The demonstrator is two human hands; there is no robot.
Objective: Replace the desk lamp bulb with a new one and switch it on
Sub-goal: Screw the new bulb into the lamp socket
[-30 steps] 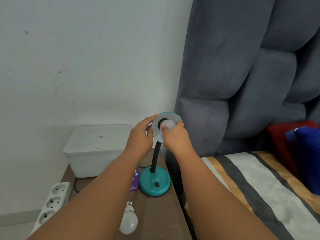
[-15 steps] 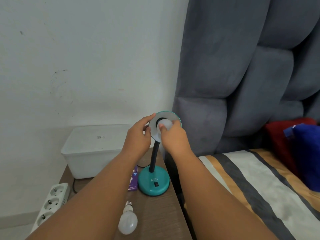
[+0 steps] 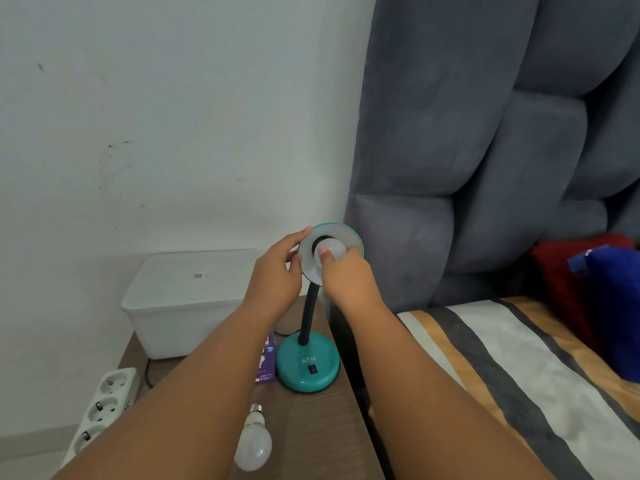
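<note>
The lamp socket is hidden behind the bulb [image 3: 331,250] seated in the lamp shade [image 3: 349,233]. The purple box [image 3: 266,364], left of the teal lamp base [image 3: 308,362], is partly covered by the left forearm. The right hand [image 3: 346,277] is closed around the bulb, thumb on the glass. The left hand [image 3: 277,275] pinches the shade rim. A loose bulb [image 3: 254,443] lies on the desk [image 3: 311,441] in front of the lamp base.

lamp base [image 3: 308,365]: teal, glossy, smooth
lamp neck [image 3: 308,311]: black, matt
loose bulb [image 3: 254,446]: frosted white globe, ribbed metal screw cap
nightstand [image 3: 318,434]: wood-grain, matt
storage box [image 3: 183,299]: white plastic, matt
headboard [image 3: 485,133]: grey cloth, velvety
bedsheet [image 3: 502,368]: striped cloth
</note>
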